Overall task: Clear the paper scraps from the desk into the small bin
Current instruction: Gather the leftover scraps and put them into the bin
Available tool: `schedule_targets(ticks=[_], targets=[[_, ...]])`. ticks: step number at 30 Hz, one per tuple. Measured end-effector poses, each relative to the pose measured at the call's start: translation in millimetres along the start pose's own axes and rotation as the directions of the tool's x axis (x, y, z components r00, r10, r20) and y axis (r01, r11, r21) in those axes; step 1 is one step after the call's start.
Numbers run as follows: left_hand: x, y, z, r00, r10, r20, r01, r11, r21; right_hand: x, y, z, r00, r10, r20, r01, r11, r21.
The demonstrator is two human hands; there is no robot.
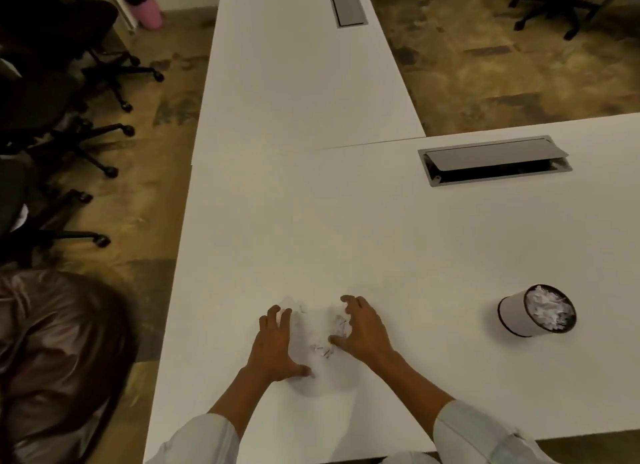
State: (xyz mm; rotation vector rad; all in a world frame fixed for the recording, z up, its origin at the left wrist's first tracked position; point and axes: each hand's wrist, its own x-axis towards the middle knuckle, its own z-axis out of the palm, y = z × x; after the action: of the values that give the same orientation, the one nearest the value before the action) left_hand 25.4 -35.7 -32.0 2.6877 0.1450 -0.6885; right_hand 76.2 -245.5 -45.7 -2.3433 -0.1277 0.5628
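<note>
- We see our left hand (275,346) flat on the white surface (381,249), fingers (284,320) spread apart, clamped on nothing
- Our right hand (363,328) sits at its 3 o'clock, fingers (349,302) curled and apart like a claw, touching the pile's edge
- The paper scraps (329,335) lie in a loose heap between both hands
- The small bin (536,310) stands well apart at 3 o'clock from the hands, already holding shredded paper
- A cable hatch (495,160) lies at 1 o'clock, lid ajar
</note>
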Motion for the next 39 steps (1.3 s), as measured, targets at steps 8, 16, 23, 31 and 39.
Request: schedule_targets(ticks=[8, 16, 23, 31, 39], targets=[[27, 2, 7, 0.960, 0.167, 0.224, -0.204, 0.966, 0.157, 24, 24, -31, 0.972, 0.012, 0.236, 0.060, 0.954, -0.295], [20, 17, 22, 0.946, 0.308, 0.101, -0.316, 0.944, 0.089, -9, 22, 17, 0.938, -0.221, 0.267, 0.317, 0.860, -0.401], [8, 18, 27, 0.931, 0.365, 0.004, -0.360, 0.916, 0.178, -17, 26, 21, 0.917, -0.290, 0.274, 0.396, 0.744, -0.538], [21, 22, 21, 0.976, 0.161, -0.150, -0.185, 0.970, -0.160, -9, 23, -5, 0.987, 0.104, -0.122, -0.078, 0.977, 0.199], [49, 90, -9, 0.963, 0.168, -0.210, -0.235, 0.907, -0.351, -41, 50, -90, 0.906, 0.414, -0.090, -0.236, 0.670, 0.704]])
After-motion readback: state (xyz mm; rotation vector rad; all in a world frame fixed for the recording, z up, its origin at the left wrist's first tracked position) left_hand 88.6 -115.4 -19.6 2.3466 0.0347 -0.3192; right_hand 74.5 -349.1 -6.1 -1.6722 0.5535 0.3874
